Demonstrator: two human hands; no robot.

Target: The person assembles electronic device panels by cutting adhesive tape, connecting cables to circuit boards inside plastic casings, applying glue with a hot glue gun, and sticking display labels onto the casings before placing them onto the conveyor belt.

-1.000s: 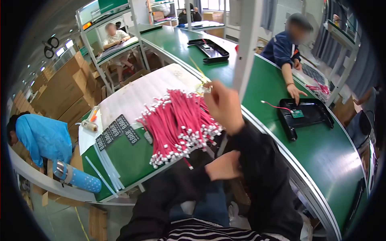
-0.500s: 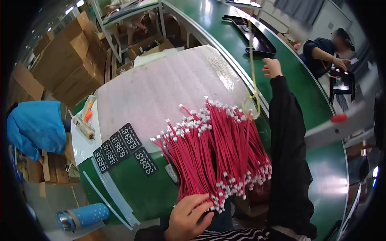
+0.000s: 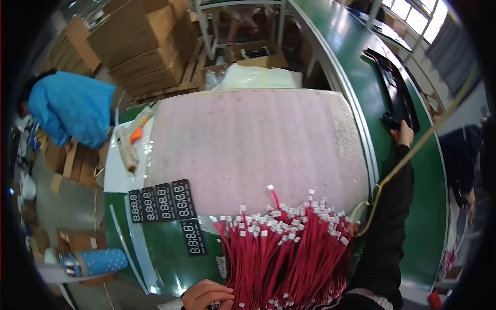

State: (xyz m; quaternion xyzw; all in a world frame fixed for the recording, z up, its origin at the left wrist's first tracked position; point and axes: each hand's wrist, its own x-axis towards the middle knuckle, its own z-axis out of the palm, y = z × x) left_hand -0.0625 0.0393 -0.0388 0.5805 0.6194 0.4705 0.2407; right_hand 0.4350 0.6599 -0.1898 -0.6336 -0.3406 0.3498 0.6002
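My right hand reaches far forward on the right, its fingers closed on the near end of a long black plastic housing. That housing lies on the green conveyor belt and has small parts inside it. A big pile of red ribbon cables with white connectors lies in front of me. Beside the pile's lower left edge rests my left hand, fingers extended and nothing visible held in them. Several black digital display panels lie on the table left of the cables.
A pinkish foam sheet covers the table's middle. At left are a glue gun, translucent strips and a blue bottle. A yellow cord hangs across my right arm. A person in blue bends near cardboard boxes.
My right hand has gone from reaching short of the black housing to gripping its near end. The view has turned and shifted. My left hand stays by the cable ends.
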